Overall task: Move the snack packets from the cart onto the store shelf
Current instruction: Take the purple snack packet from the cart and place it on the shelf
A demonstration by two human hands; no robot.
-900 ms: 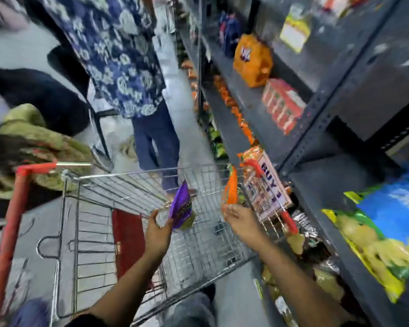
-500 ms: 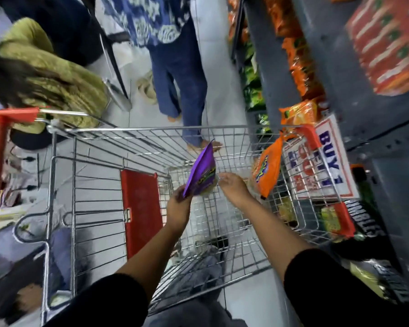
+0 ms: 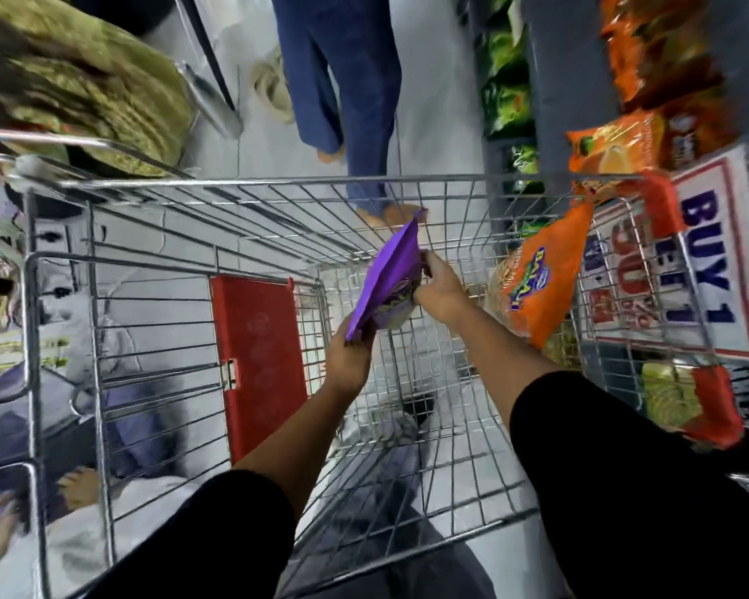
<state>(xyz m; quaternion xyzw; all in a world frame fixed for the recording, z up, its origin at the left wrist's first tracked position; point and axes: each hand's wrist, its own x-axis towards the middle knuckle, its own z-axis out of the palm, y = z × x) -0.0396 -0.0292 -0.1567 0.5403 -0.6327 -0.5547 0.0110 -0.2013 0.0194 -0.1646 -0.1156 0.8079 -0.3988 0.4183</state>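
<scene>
A purple snack packet (image 3: 390, 283) is held upright above the wire cart (image 3: 251, 183). My left hand (image 3: 349, 361) grips its lower corner, and my right hand (image 3: 437, 291) pinches its upper right side. An orange snack packet (image 3: 541, 283) hangs at the cart's right side, apart from my right hand. The grey store shelf (image 3: 554, 123) runs along the right with orange packets (image 3: 615, 140) on it.
A red flap (image 3: 258, 361) lies on the cart's seat. A "BUY 1" sign (image 3: 705, 261) hangs on the cart's right wall. A person in blue trousers (image 3: 347, 80) stands just past the cart. Another person in a green garment (image 3: 83, 88) is at the left.
The view has tilted down toward the cart. My right hand let go of the orange packet and came over to the purple packet, which both hands now hold.
</scene>
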